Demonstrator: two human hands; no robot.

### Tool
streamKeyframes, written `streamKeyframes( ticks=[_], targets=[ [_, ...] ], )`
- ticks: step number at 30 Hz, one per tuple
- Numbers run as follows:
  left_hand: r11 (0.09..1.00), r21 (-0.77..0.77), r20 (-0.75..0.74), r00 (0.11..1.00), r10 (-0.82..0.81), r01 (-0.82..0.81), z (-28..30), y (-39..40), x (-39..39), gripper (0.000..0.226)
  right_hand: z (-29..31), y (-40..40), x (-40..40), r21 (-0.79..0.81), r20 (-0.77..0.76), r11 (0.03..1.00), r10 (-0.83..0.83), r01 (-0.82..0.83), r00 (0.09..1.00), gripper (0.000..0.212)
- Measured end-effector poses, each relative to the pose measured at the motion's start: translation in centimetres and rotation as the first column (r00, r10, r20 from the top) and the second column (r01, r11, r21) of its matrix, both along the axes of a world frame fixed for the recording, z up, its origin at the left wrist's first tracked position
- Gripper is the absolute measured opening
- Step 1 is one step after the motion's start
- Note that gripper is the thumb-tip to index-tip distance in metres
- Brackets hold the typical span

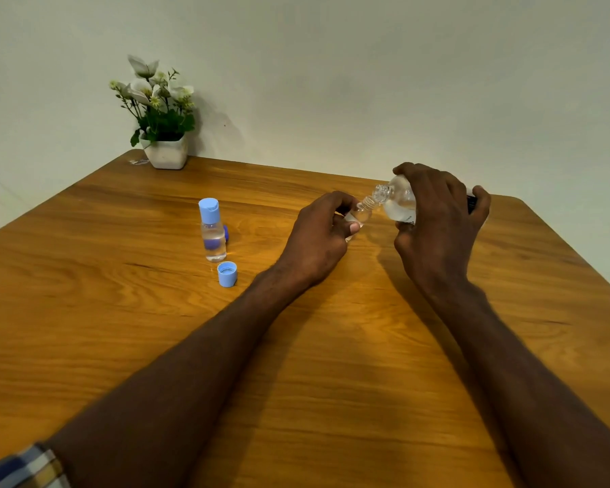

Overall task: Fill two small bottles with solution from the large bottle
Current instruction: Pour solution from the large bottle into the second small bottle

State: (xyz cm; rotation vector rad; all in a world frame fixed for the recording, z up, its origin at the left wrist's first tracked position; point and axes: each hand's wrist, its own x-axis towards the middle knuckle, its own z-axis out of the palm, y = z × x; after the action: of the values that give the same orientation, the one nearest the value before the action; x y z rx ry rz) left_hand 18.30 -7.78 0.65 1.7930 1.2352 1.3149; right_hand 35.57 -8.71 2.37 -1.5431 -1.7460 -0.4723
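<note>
Gripping the tilted large bottle, right hand pours into the open small bottle left hand holds; second fill underway, judging by the capped bottle; next likely needs the loose cap

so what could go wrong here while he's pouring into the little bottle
1. The small bottle has a narrow neck and the left hand holds it tilted above the table, mouth to mouth with the big bottle in the right hand; a slight wobble could spill solution.
2. The left hand hides most of the small bottle, so it might overflow unnoticed.
3. The loose blue cap lies near the left forearm and could get knocked away.
</note>
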Motion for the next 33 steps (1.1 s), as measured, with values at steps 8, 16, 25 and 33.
streamKeyframes(
  ticks=[8, 16, 25, 33],
  targets=[
    [1.0, -0.015, 0.007, 1.0, -0.004, 0.004, -0.06, -0.07, 0.0, 0.026, -0.01, -0.02, 0.02, 0.002, 0.021, 1.0, -0.01, 0.01, 1.0, 0.086],
    [1.0, -0.01, 0.001, 1.0, -0.002, 0.002, -0.05, 0.0, 0.0, 0.024, 0.05, 0.03, -0.01, -0.002, 0.024, 1.0, -0.005, 0.005, 1.0, 0.086],
    [1.0, -0.024, 0.048, 0.999, -0.004, 0.005, 0.03, -0.07, 0.03, 0.025, -0.33, 0.05, -0.24, 0.004, -0.097, 0.999, 0.047, -0.046, 0.994, 0.084],
    [1.0, 0.018, 0.073, 0.997, 0.019, -0.02, 0.12, 0.15, -0.15, 0.025, 0.16, 0.25, -0.48, 0.071, -0.416, 0.984, 0.18, -0.166, 0.891, 0.083]
  ],
)
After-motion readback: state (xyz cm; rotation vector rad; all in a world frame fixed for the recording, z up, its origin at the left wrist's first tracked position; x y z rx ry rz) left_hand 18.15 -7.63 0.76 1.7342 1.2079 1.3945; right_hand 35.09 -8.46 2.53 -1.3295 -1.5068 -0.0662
